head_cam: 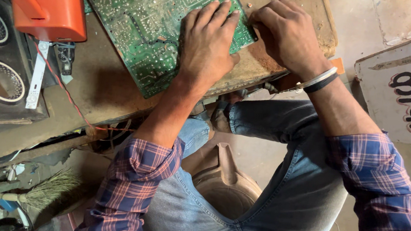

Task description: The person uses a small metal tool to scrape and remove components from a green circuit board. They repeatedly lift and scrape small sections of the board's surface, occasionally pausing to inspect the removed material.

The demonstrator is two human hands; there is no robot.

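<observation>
Well off to the left of our hands sits an orange plastic housing (47,0) on the counter (93,91). Our left hand (207,41) lies open, flat on the green circuit board (144,21). Just beside it our right hand (284,33), fingers curled, pinches the board's near edge.

Soft, even daylight, brightest at the upper right of the frame. Lower left sits in shadow. Focus is sharp throughout.
</observation>
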